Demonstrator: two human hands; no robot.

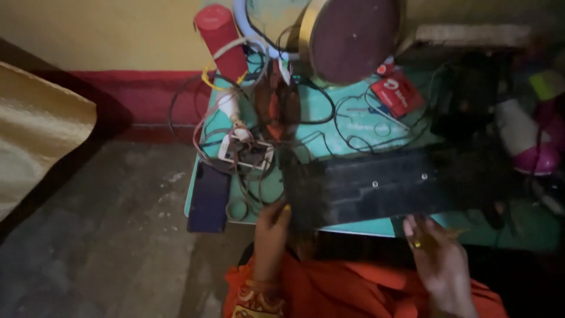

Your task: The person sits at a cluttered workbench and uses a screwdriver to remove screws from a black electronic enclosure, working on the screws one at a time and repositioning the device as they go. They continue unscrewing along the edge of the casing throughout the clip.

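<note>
Dim room, yellow wall with a red band at the bottom, bare grey floor; a low turquoise table (353,132) stands against the wall, crowded with wires.

Long black panel (376,188) lies flat along the near edge of the table, slightly tilted, with two small pale screw heads on its top face. Left hand (272,235) grips the panel's left end, thumb on top with a yellow-painted nail, fingers hidden beneath. Right hand (438,253) is at the panel's near right edge, fingers curled loosely and touching its underside; a ring shows on one finger. Whether it truly grasps the panel cannot be told.

Just left of the panel: a dark phone (209,197) lying flat at the table's corner, and a small white box (244,153) tangled in red and white wires. Behind the panel: a red card (397,94), black cables, a red cylinder (220,41), and a round dark speaker with a gold rim (350,38). Right of the panel: a pink-and-white appliance (527,141), blurred. Below the panel: orange clothing (353,291).
</note>
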